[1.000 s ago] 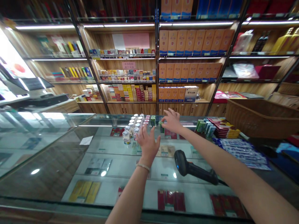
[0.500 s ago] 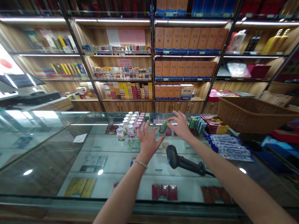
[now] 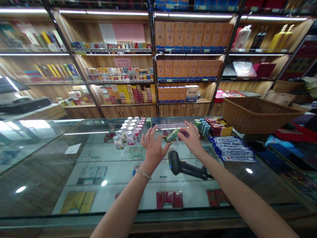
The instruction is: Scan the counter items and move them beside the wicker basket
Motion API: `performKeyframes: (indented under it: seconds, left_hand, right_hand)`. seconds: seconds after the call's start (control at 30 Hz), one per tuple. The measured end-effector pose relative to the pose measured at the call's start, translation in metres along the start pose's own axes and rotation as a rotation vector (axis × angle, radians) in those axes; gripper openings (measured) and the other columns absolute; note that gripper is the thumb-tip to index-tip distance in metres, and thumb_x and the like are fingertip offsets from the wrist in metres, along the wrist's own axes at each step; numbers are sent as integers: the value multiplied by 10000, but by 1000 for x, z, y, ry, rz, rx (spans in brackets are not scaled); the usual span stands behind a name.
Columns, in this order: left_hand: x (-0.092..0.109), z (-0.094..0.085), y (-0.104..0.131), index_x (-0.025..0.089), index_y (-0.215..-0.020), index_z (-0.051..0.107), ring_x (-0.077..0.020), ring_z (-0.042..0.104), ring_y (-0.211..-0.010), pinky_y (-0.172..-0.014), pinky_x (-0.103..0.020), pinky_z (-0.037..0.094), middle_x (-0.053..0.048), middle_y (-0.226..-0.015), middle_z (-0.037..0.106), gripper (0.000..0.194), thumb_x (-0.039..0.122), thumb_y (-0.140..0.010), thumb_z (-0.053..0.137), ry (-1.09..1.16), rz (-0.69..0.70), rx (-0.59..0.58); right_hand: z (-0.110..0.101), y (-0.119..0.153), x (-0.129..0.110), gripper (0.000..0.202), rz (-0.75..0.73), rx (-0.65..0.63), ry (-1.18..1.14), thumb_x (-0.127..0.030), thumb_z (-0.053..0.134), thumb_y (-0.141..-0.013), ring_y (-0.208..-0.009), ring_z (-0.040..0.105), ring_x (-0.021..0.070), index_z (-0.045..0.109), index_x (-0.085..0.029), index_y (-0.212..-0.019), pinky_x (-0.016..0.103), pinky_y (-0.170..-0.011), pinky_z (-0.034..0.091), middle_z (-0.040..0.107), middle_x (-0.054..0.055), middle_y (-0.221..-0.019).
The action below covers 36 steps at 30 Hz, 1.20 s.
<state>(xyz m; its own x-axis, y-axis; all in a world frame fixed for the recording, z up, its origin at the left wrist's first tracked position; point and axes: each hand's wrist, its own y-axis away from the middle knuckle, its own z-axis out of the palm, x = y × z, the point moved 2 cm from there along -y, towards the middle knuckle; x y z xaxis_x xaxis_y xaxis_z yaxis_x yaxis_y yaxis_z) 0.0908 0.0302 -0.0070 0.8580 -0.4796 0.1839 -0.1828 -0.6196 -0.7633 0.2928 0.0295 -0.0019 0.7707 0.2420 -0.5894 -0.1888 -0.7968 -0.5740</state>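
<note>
White jars [image 3: 130,137]: in rows on the glass counter [image 3: 84,155], already upright.
Left hand [image 3: 153,148]: fingers spread at the green pack's near end; whether that grip touches, I can't tell.
Green pack [image 3: 171,135]: tilted between the hands, not yet set down.
Scanner [image 3: 188,168]: lies close below, perhaps in the way.
Right hand [image 3: 194,142]: grip clamped on the pack's right end.
Far right: flat packets [image 3: 232,148], wicker basket [image 3: 237,115].

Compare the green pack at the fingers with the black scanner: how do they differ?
The green pack is mostly green; the scanner is black with a small blue light. The pack is smaller than the scanner. The right hand holds the pack tilted, while the scanner lies on the glass counter. Both are elongated.
</note>
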Motion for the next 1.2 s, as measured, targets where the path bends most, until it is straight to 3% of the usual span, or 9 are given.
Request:
performKeyframes:
  seconds: [0.37, 0.6, 0.7, 0.97, 1.07, 1.2]
  left_hand:
    - [2, 0, 2, 260, -1108, 736, -311, 375, -1480, -1243, -560, 110, -114, -1599, 470, 278, 437, -960, 582, -15, 160, -45]
    - [3, 5, 2, 238, -1052, 724, -304, 428, -1455, -1253, -569, 65, -126, -1575, 506, 285, 448, -992, 542, -50, 260, -11]
    - [3, 7, 2, 241, -1052, 726, -308, 428, -1457, -1253, -587, 63, -122, -1570, 512, 277, 443, -990, 547, -57, 259, -30]
    - [-2, 3, 1, 301, -1184, 737, -293, 374, -1483, -1259, -570, 68, -87, -1606, 465, 318, 431, -1006, 508, -36, 203, -67]
    - [-6, 2, 0, 324, -1261, 714, -313, 356, -1487, -1257, -571, 63, -103, -1613, 449, 393, 531, -952, 587, -29, 182, -59]
    - [-8, 1, 1, 352, -1166, 753, -331, 364, -1481, -1250, -587, 71, -96, -1592, 477, 364, 550, -863, 713, -20, 160, -32]
  right_hand:
    - [-22, 13, 1, 289, -218, 49, 264, -484, 568, -982, -1492, 323, 336, 732, -246, -982, 564, -1158, 241, 459, 102, -1602]
    - [-27, 22, 3, 350, -357, 25, 426, -455, 582, -976, -1514, 308, 322, 666, -284, -1270, 546, -1208, 169, 436, 106, -1619]
    - [-28, 25, 3, 283, -430, -1, 477, -387, 597, -975, -1505, 335, 314, 682, -339, -1240, 570, -1218, 121, 469, 74, -1603]
    - [-26, 28, 3, 195, -449, 65, 506, -385, 583, -995, -1492, 357, 308, 719, -326, -1121, 579, -1213, 128, 522, 54, -1566]
    - [-27, 28, 2, 199, -419, 64, 510, -386, 591, -990, -1493, 351, 315, 724, -331, -1128, 574, -1212, 128, 522, 54, -1565]
    - [-27, 30, 3, 202, -391, 45, 483, -371, 602, -981, -1494, 340, 317, 723, -345, -1141, 581, -1211, 125, 517, 46, -1568]
